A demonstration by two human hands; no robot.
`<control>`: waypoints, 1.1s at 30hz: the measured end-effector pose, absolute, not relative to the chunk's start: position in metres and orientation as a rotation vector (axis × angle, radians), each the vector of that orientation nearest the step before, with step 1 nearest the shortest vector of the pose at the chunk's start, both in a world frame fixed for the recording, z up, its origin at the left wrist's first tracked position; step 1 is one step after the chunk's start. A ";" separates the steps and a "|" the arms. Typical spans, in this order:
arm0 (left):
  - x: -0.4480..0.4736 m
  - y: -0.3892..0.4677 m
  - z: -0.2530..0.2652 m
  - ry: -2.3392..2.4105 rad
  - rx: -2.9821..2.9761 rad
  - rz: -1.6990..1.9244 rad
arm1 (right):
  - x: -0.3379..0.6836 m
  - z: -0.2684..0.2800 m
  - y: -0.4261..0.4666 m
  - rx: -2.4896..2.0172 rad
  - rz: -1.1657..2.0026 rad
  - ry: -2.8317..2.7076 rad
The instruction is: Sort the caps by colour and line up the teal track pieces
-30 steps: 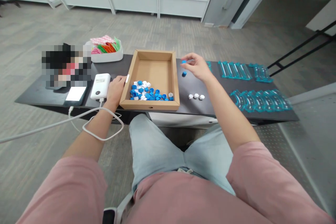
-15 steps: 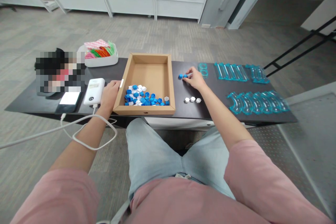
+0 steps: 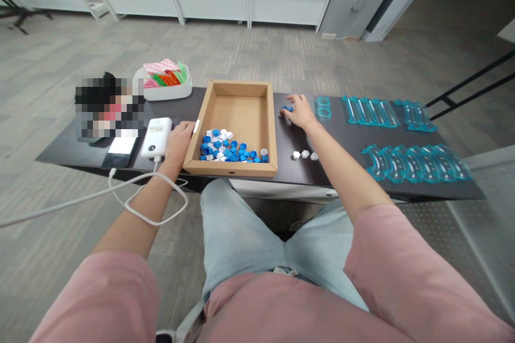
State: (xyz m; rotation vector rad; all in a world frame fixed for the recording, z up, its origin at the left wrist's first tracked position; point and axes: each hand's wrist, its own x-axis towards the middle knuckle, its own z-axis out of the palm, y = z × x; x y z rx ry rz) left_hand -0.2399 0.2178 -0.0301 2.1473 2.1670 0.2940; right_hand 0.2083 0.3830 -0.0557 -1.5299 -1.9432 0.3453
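My left hand [image 3: 181, 142] presses against the left wall of a shallow cardboard box [image 3: 232, 169], its fingers curled at the edge by a white label. Inside the box, blue and white hexagonal pieces [image 3: 231, 154] lie heaped at the near end. Right of the box, my right hand [image 3: 301, 111] is low over the dark table, thumb and fingers closed around small blue hexagonal pieces [image 3: 287, 109]. My fingers partly hide them, so their number is unclear. Nearer me, three white hexagonal pieces [image 3: 305, 154] sit in a short row beside my right forearm.
Teal-edged clear plastic parts stand to the right: small squares [image 3: 323, 109], straight tracks [image 3: 370, 111] and curved tracks [image 3: 416, 163]. On the left are a white power bank [image 3: 156, 138] with a cable [image 3: 137, 179], a phone [image 3: 121, 148] and a white basket [image 3: 168, 91] of colourful items.
The view has shifted, so the table sits further right. My right fingers have moved over the blue pieces, which now show close together. My left hand stays at the box.
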 end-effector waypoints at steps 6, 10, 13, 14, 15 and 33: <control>-0.241 0.220 -0.037 2.193 2.175 0.300 | 0.145 -0.003 0.333 -1.110 0.384 -2.133; -0.243 0.224 -0.042 2.235 2.189 0.325 | 0.081 0.020 0.286 -0.901 0.548 -2.660; -0.243 0.224 -0.042 2.235 2.202 0.329 | 0.052 0.019 0.270 -0.973 0.545 -2.851; -0.242 0.224 -0.041 2.232 2.203 0.329 | 0.047 0.016 0.268 -0.998 0.552 -2.878; -0.241 0.224 -0.040 2.230 2.202 0.329 | 0.043 0.013 0.268 -1.016 0.563 -2.887; -0.249 0.224 -0.038 2.234 2.217 0.134 | 0.250 0.048 0.316 -1.138 0.171 -1.777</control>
